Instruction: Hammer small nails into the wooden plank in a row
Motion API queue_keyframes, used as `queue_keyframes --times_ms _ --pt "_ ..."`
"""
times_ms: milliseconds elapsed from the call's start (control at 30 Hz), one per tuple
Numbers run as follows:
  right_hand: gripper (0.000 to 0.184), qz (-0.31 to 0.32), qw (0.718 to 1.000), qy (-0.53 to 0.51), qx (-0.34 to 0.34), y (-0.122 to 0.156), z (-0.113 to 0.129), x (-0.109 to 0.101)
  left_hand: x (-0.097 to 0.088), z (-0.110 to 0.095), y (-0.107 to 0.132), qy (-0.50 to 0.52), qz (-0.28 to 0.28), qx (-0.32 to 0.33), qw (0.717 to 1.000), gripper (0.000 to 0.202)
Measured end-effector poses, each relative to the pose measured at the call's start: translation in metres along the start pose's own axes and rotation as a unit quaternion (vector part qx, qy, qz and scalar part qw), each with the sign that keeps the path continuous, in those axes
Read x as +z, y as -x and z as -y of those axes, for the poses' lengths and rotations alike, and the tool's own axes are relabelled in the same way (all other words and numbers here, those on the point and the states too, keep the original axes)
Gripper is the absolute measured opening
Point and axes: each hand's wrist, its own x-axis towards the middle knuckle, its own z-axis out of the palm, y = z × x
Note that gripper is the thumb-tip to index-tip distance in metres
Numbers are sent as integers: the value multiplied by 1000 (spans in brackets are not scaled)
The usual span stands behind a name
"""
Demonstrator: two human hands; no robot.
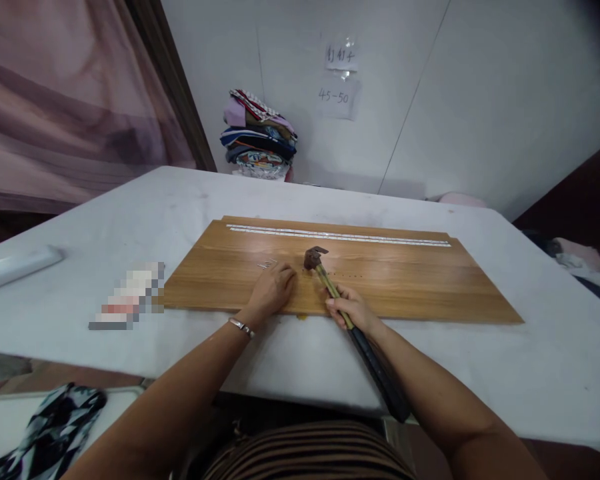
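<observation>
1 wooden board [405,287] lay flat on the white table [480,373]; all places below are rel. to that board. 1 hammer [370,357]: head rested on the board approx. mid-way along it, handle running back over the near edge. R hand [353,310] was clamped round the handle right at the near edge, fingers wrapped tight. L hand [273,288] lay palm-down on the board, just left of the hammer head, fingers curled; couldn't tell if it pinched anything. The 2 hands were apart w/ the hammer between. Small cluster of nails [267,264] sat on the board just beyond the L fingertips, too small to count. 1 bracelet [242,326] on the L wrist, just off the near edge. 1 pale strip [340,235] ran along the far edge. 1 row of tiny dots [345,273] lay right of the hammer head. 1 stack of folded cloth [260,137] stood well beyond the far-left corner; 1 white tube [15,267] lay well off the left end.
</observation>
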Motion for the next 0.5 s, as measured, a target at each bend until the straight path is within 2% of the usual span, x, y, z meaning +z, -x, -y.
queue_keyframes --times_ms 500 --pt "37 -4 999 -26 24 -3 0 -2 0 0 1 -2 3 0 1000 24"
